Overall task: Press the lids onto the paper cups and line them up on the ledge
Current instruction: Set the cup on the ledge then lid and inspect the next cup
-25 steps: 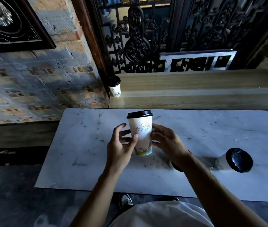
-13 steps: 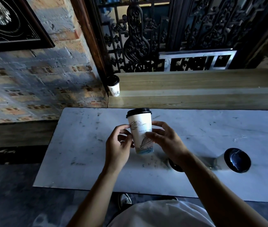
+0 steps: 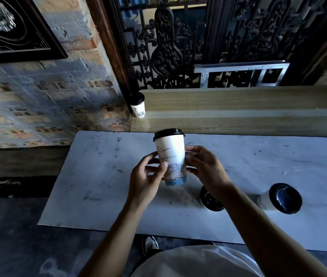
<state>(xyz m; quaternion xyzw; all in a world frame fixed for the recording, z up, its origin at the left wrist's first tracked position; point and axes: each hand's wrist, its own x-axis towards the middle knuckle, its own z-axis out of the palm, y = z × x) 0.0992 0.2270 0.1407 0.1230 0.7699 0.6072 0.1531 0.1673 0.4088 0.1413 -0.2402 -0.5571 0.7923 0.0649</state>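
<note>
A white paper cup with line drawings and a black lid on top is held upright just above the marble table. My left hand grips its left side and my right hand its right side. Another lidded cup stands at the left end of the wooden ledge. A further lidded cup stands on the table at the right. A loose black lid lies on the table, partly hidden under my right wrist.
A brick wall with a dark framed picture rises at the left. Behind the ledge stands a black ornate iron grille with a metal frame. My shoe shows below the table's near edge.
Both hands have turned the cup, so a bridge drawing and lettering now face me. The cup has risen slightly above the table.
</note>
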